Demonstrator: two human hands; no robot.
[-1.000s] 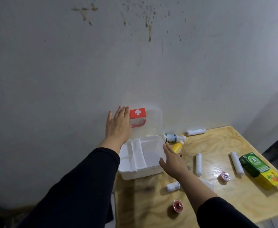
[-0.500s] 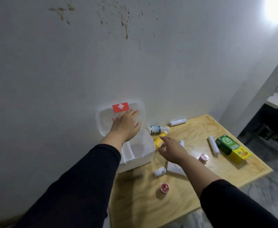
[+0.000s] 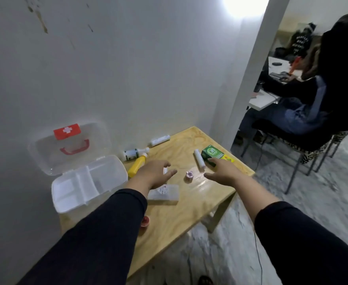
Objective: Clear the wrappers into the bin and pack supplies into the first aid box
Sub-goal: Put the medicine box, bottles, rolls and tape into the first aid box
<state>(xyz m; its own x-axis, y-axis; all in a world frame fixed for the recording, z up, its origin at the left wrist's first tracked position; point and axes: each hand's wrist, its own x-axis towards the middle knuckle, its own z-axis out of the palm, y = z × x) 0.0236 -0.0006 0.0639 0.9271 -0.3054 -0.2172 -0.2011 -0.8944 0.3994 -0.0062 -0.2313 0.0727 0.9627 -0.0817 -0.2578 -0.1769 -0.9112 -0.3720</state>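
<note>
The white first aid box stands open at the table's left, its clear lid with a red cross leaning on the wall. My left hand hovers open over the table's middle, above a clear flat case and partly hiding a white roll. My right hand is open, fingertips touching the green and yellow carton. Between my hands lies a pink tape roll. A white bandage roll, a yellow bottle, a white bottle and a white tube lie around them.
The small wooden table is pushed into a wall corner. A red tape roll peeks out beside my left sleeve. To the right, beyond a pillar, a person sits on a chair at a desk.
My left hand has left the box lid and come over the table's middle. My right hand has moved right, from the yellow bottle to the green carton. The view has swung right.
</note>
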